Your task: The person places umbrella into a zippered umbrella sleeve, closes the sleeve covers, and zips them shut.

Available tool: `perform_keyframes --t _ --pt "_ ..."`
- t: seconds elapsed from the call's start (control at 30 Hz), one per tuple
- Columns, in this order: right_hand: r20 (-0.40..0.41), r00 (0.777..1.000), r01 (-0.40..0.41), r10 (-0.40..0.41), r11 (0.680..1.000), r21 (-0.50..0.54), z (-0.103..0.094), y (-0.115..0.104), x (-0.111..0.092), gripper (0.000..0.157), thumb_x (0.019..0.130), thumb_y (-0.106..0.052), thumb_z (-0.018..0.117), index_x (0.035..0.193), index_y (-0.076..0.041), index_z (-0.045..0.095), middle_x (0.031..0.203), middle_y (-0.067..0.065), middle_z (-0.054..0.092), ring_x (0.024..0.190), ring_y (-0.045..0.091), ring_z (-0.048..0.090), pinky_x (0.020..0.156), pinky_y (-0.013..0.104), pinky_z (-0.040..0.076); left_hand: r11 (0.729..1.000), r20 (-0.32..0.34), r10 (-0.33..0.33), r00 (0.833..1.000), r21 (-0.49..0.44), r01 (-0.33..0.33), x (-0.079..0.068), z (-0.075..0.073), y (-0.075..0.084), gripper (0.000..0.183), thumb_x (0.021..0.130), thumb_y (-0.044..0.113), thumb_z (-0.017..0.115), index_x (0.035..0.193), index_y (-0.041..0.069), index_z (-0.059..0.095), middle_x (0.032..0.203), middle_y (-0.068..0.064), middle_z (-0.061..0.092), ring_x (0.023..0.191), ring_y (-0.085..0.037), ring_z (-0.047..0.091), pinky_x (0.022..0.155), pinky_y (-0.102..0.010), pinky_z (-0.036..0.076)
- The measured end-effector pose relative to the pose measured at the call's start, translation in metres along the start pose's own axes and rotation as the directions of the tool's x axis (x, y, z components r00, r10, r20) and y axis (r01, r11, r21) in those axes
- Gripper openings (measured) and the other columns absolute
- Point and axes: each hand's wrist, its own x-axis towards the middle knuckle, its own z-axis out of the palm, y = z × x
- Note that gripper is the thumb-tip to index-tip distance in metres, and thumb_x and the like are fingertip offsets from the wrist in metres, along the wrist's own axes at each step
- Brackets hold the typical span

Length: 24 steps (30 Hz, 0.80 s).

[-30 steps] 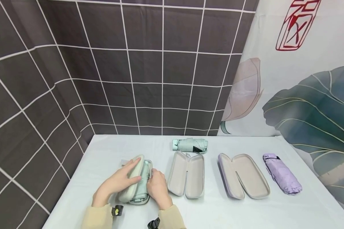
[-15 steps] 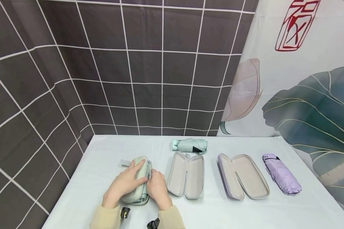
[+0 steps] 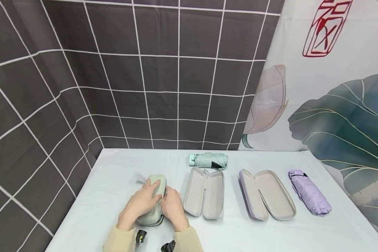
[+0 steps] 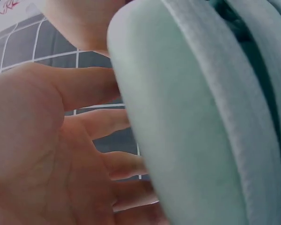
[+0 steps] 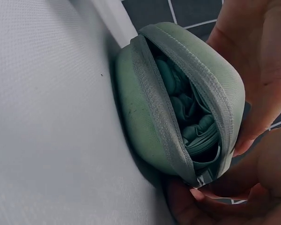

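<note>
A pale green zip case (image 3: pixel 159 179) lies on the left side of the table, its lid folded over. My left hand (image 3: pixel 140 203) rests on the lid with fingers spread. At the case's right edge, my right hand (image 3: pixel 172 205) grips the zipper side with curled fingers. In the right wrist view, the unzipped gap shows a folded dark green fabric bundle (image 5: pixel 196 131) inside, between the two zipper edges. The left wrist view has the straight fingers of my left hand (image 4: pixel 42 145) against the lid's rounded side.
Right of my hands lies an open, unfilled beige-lined case (image 3: pixel 213 196), with a folded mint umbrella (image 3: pixel 209 160) behind it. Farther right are an open purple case (image 3: pixel 278 196) and a folded purple umbrella (image 3: pixel 310 192). A grid-patterned cloth (image 3: pixel 157 73) hangs behind the table.
My left hand has moved right, swinging the lid down over the green bundle, which the head view no longer shows. My right hand has stayed at the case's right edge.
</note>
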Motion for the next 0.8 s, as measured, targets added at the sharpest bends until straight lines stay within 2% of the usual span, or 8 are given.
perform_keyframes --t 0.1,0.4,0.6,0.8 --pt "-0.006 1.000 -0.002 0.002 1.000 0.008 0.000 0.001 0.000 0.039 0.089 0.005 0.049 0.127 0.012 0.055 0.121 0.029 0.060 0.118 0.045 0.054 0.096 0.054 0.043 1.000 -0.005 -0.001 1.000 0.015 0.001 -0.001 0.000 0.002 0.052 0.094 0.021 0.062 0.142 0.004 0.049 0.147 -0.039 0.026 0.127 -0.058 0.036 0.093 -0.073 0.032" --pt "-0.073 0.995 0.066 -0.063 0.997 0.038 0.005 0.003 -0.001 0.034 0.086 0.004 0.051 0.117 0.012 0.061 0.105 0.025 0.066 0.103 0.041 0.061 0.086 0.053 0.049 0.995 -0.059 0.000 0.998 0.103 0.006 -0.004 0.009 0.014 0.048 0.094 0.018 0.063 0.137 0.001 0.052 0.142 -0.042 0.032 0.123 -0.061 0.039 0.086 -0.072 0.039" --pt "-0.067 0.997 0.036 -0.033 0.998 0.046 0.003 0.004 -0.001 0.035 0.090 0.003 0.051 0.122 0.016 0.056 0.114 0.032 0.061 0.111 0.047 0.056 0.092 0.056 0.045 0.986 -0.101 0.012 0.995 0.168 0.005 -0.001 0.018 0.013 0.048 0.091 0.015 0.066 0.136 0.002 0.054 0.139 -0.042 0.035 0.120 -0.061 0.042 0.081 -0.071 0.042" --pt "-0.098 0.994 0.046 -0.042 0.998 0.041 0.003 -0.001 -0.004 0.035 0.096 -0.007 0.053 0.123 0.015 0.055 0.113 0.032 0.060 0.110 0.046 0.057 0.090 0.057 0.046 0.986 -0.103 0.040 0.994 0.167 -0.022 0.001 0.018 0.008 0.041 0.096 0.018 0.059 0.135 0.003 0.056 0.139 -0.041 0.037 0.118 -0.060 0.044 0.082 -0.070 0.043"
